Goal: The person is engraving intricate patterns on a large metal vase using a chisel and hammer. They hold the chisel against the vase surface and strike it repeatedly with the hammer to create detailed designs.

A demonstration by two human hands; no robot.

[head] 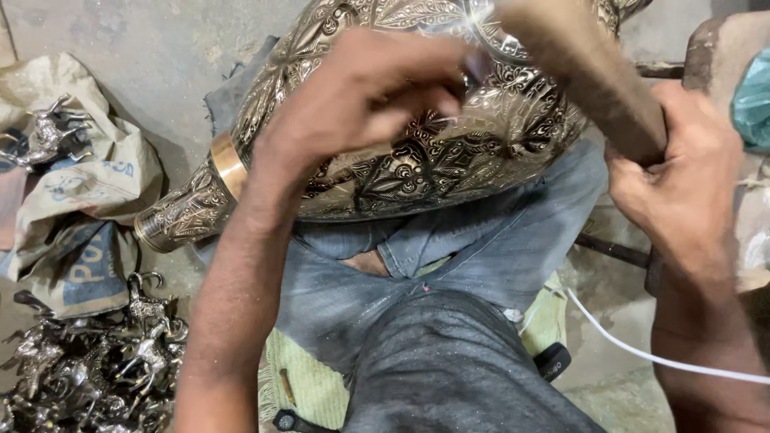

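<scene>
Engraved brass vase [417, 160] under left hand [361, 96]

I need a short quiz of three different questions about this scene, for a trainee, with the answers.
1. True or false: the large engraved brass vase stands upright on the floor.
2. Which hand grips the brown wooden handle? A) left hand B) right hand C) neither
3. Fill in: the heap of small silver metal animal figures lies at the lower ____ of the picture.

Key:
1. False: it lies on its side across the lap in grey jeans.
2. B: the right hand closes around it, while the left hand rests on the vase.
3. left, below the crumpled beige sack.
</scene>
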